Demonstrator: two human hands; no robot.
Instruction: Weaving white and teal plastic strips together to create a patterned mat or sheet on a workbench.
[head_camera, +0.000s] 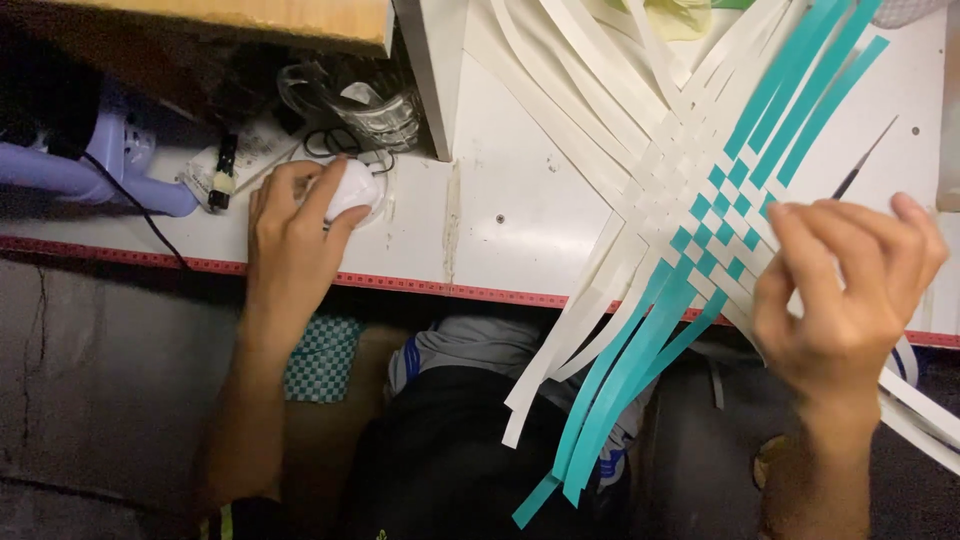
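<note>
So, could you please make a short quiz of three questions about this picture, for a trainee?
1. True or false: the left hand rests on a small white round object.
2. Which colour are the strips woven among the white strips? A) red B) teal C) black
3. Fill in: the right hand presses on the woven ____.

Key: 1 true; 2 B, see the teal strips; 3 mat, lying on the white table.

Left hand (295, 225) palm down, fingers curled closed; right hand (850, 290) fingers spread, pressing down.
</note>
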